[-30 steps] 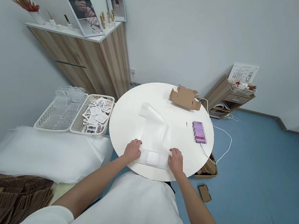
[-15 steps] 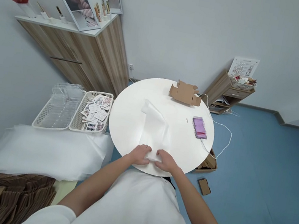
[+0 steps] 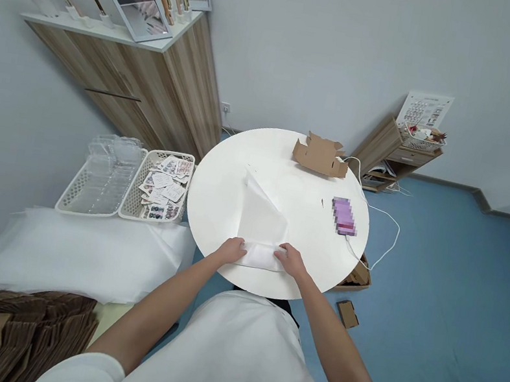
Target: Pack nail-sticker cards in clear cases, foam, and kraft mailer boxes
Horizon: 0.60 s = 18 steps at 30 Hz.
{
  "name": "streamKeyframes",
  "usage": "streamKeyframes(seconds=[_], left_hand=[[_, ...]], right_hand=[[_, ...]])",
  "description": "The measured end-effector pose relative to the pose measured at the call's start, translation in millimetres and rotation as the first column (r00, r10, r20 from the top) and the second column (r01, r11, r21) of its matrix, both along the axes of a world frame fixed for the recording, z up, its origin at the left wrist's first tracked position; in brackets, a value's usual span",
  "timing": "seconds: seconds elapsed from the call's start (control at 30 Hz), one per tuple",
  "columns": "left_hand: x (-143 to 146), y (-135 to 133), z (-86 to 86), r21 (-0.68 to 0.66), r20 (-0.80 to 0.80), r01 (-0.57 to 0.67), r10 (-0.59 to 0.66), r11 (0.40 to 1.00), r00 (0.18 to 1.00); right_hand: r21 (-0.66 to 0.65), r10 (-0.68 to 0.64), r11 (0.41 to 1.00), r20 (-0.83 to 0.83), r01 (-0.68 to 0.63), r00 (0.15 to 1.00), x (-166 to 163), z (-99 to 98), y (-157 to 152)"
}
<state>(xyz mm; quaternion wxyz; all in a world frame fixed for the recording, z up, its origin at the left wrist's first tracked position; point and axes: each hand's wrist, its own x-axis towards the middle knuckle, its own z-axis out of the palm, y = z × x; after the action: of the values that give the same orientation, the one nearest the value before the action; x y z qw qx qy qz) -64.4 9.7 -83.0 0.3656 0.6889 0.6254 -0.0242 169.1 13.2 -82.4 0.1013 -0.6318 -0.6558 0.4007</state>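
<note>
A thin white foam sheet lies on the round white table, its near end folded into a flat band. My left hand grips the left end of that band, fingers curled over its edge. At the right end, my right hand has its fingers closed on the sheet in the same way. The far part of the sheet narrows to a slightly raised corner. Whether anything is wrapped inside the band cannot be made out.
An unfolded brown carton lies at the table's far side. A blurred purple device with a white cable is at the right. Left of the table stand baskets of printed cards and clear plastic cases, near stacked foam sheets.
Both hands have moved apart, out to the ends of the folded band, and slightly away from me. More of the band now shows between them. The view has tilted slightly.
</note>
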Motion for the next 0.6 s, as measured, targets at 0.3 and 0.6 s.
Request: streamKeyframes(seconds=[0.3, 0.6], left_hand=[[8, -24, 11.0, 0.484, -0.071, 0.184, -0.171, 0.856, 0.983], [23, -36, 7.7, 0.372, -0.065, 0.340, -0.341, 0.864, 0.938]], right_hand=[[0.440, 0.162, 0.856, 0.270, -0.271, 0.949, 8, -8.6, -29], [0.247, 0.467, 0.806, 0.291, -0.537, 0.835, -10, 3.3, -31]])
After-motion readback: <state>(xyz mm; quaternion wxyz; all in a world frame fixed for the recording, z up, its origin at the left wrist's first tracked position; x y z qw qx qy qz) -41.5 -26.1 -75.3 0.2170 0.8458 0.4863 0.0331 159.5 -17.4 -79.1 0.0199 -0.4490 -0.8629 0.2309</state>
